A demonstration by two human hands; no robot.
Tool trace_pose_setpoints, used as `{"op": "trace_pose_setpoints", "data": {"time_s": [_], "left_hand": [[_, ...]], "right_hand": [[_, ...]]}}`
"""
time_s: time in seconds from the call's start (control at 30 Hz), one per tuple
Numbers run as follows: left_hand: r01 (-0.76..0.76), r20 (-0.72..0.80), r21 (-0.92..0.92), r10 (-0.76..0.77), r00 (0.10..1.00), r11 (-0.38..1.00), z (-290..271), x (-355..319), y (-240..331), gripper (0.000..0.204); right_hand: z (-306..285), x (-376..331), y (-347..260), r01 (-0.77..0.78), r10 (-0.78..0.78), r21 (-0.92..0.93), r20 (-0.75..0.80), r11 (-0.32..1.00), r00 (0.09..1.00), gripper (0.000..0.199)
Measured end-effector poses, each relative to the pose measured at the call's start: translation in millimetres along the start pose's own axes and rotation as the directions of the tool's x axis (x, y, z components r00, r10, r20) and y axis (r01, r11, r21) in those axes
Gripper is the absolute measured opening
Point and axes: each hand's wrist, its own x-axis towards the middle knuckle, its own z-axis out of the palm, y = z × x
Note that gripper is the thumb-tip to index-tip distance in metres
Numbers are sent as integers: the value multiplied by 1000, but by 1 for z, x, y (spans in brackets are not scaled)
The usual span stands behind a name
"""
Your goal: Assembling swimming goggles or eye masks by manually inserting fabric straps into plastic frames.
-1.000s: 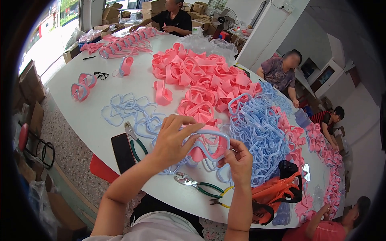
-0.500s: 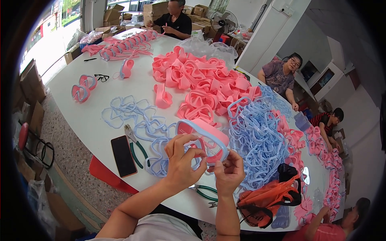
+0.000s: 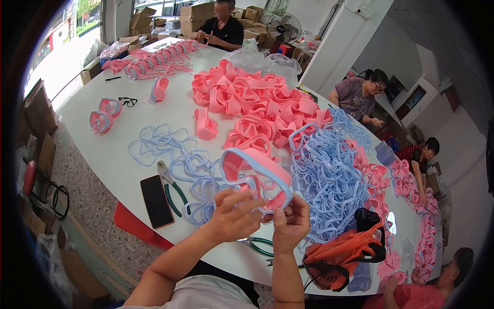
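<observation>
While we look down at the lower middle of the frame, we see both our hands raised over the near edge of the white table [image 3: 128,170], closed together on one swim-goggle piece. Our left hand [image 3: 234,216] grips the lower rim with fingers curled around it, and our right hand [image 3: 292,222] pinches the same rim just beside it, thumb and fingertips pressed on. The piece is a pink goggle skirt [image 3: 257,172] with a pale blue frame [image 3: 229,159] fitted around its edge; it sits tilted, just above our hands and near the frame's centre.

At lower left on the table we see a dark phone [image 3: 156,201] lying flat, and just right of it green-handled pliers [image 3: 172,185]. Loose blue frames [image 3: 159,144] spread out above those. A tangled heap of blue frames [image 3: 329,175] fills the middle right, and a large heap of pink skirts [image 3: 252,103] covers the upper middle. An orange and black bag [image 3: 345,255] lies at lower right, close to our right hand. A second pair of green-handled pliers [image 3: 260,247] shows partly under our wrists.

Other people sit around the table: one in a black shirt [image 3: 221,28] at the top, one in a patterned top [image 3: 357,95] at upper right, and one in a red striped shirt [image 3: 419,154] at the right edge.
</observation>
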Motion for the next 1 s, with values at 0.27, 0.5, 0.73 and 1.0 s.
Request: {"op": "trace_pose_setpoints", "data": {"time_s": [0.27, 0.5, 0.73, 1.0], "left_hand": [[215, -143, -242, -254, 957, 946, -12, 0, -14, 34], [630, 340, -697, -615, 712, 343, -35, 21, -50, 36], [415, 147, -621, -422, 895, 665, -32, 14, -47, 36], [450, 170, -630, -453, 875, 633, -16, 13, -42, 30]], "right_hand": [[-14, 4, 1, -65, 69, 92, -34, 994, 997, 41], [-39, 13, 18, -52, 33, 194, 98, 980, 995, 43], [-36, 19, 17, -59, 62, -21, 176, 998, 982, 53], [-53, 27, 14, 15, -6, -45, 200, 999, 980, 48]]}}
